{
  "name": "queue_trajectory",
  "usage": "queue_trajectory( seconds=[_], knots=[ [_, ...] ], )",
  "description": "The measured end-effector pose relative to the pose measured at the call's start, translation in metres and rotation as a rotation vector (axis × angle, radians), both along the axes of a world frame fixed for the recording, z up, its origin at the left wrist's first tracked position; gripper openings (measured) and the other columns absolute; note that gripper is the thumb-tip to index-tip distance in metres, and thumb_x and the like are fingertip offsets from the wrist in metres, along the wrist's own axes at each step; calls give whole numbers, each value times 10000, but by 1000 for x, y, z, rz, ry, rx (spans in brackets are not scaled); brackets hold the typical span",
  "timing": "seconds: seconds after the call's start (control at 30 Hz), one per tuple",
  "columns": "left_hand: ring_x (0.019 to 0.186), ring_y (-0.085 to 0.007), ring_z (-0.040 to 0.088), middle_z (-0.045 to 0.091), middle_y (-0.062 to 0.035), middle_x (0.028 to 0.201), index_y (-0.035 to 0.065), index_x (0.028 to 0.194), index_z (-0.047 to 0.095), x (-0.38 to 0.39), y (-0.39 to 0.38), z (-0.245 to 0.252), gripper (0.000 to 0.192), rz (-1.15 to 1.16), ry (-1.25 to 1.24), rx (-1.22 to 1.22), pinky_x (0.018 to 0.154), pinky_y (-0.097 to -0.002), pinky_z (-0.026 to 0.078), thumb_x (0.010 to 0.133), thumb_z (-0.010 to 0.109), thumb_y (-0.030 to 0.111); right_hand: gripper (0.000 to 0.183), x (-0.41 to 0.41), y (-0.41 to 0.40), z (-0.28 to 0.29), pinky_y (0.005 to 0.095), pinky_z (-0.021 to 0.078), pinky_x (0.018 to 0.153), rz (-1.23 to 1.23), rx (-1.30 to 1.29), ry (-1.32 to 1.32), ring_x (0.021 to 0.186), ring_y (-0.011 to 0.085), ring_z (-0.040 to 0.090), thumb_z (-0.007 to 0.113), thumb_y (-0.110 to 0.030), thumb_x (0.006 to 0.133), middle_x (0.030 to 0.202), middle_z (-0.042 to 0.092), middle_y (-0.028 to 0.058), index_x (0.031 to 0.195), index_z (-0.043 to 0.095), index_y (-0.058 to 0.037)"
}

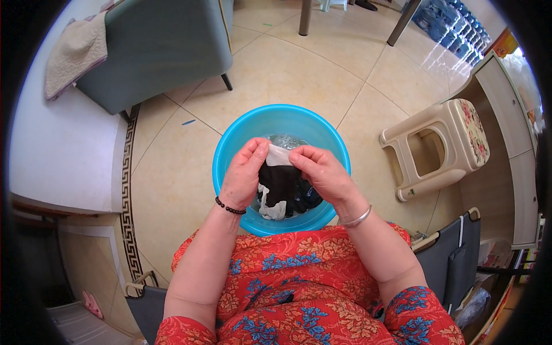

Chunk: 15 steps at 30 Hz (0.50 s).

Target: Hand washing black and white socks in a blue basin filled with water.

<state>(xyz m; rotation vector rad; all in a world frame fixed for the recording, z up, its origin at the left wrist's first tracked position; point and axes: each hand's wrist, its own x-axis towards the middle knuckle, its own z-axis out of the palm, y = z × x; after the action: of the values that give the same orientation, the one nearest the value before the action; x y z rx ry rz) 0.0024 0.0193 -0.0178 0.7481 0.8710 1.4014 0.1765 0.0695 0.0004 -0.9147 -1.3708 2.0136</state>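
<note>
A blue plastic basin (280, 111) stands on the tiled floor before me, with some sudsy water (286, 140) in it. Over the basin my left hand (245, 172) pinches one end of the white band of a black and white cloth garment (279, 177) between thumb and finger. The other end of that band is pinched by my right hand (321, 170), so the band is spread between both hands. The black part hangs down into the basin. Beneath it lie dark wet fabric (307, 197) and a white piece (273, 210), whose link to the held garment I cannot tell.
To the right a beige plastic stool (414, 146) with a floral seat lies tipped beside a pale cabinet (502, 108). A grey-green sofa (164, 51) stands at the upper left. Water bottles (453, 30) are stacked at the upper right. A grey folding chair (435, 258) is under me.
</note>
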Motion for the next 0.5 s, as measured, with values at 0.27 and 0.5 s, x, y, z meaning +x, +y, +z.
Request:
queue_trajectory(
  seconds=[0.27,0.5],
  knots=[
    [849,-89,561,606,-7,903,65,961,570,1,-1,17,160,-73,231,-63,774,-230,448,939,520,215,200,3,2,-5,210,437,695,-64,-25,100,764,58,522,569,-195,905,868,598,-10,973,626,-15],
    [762,-80,572,613,4,839,78,942,586,-2,3,2,162,75,-26,-86,704,-222,459,934,534,231,212,-1,2,-5,215,434,674,-6,13,24,749,56,513,605,-236,890,808,595,-23,886,637,-27]
  ],
)
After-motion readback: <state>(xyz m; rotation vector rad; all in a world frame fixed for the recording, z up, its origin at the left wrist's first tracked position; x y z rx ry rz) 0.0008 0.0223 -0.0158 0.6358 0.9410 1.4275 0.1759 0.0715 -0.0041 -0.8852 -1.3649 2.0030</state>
